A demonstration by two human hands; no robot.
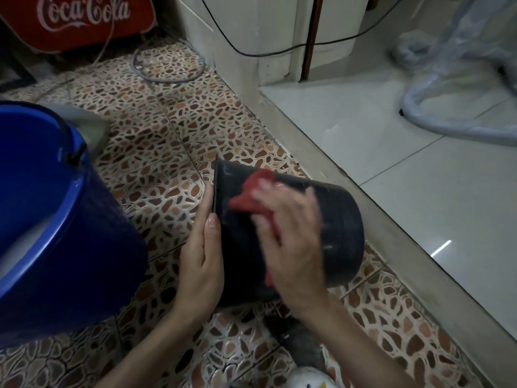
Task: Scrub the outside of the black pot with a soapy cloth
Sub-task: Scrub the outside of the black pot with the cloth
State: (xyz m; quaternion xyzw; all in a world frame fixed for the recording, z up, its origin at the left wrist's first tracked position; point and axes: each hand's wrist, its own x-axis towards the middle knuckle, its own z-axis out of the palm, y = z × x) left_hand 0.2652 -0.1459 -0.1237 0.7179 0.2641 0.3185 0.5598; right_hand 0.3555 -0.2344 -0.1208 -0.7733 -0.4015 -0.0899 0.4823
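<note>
From the head camera, the black pot (335,219) lay on its side, held just above or on the pebble-patterned floor tiles (167,113); whether it touched them could not be told. Its mouth faced the person's left, its base to the right, near the raised concrete step (363,208). That sideways tilt seemed chosen to turn the curved outer wall upward, where a cloth could reach it.

The left hand (202,259) steadied the pot at its rim, the thumb lying along the rim edge and the palm cupped against the near wall; its grip was closed on the pot, likely to stop it rolling under the rubbing.

The right hand (291,236) pressed a red cloth (256,191) flat against the pot's upper wall, fingers spread over it, so its grip was closed on the cloth. The hand was blurred, which suggested scrubbing in progress. Faint pale streaks on the dark wall could have been suds or scuffing.

A blue bucket (56,208) stood just to the left, close by, probably for rinsing or re-wetting the cloth; its contents were not clear. A red Coca-Cola cooler (84,23) sat well apart at the back.
</note>
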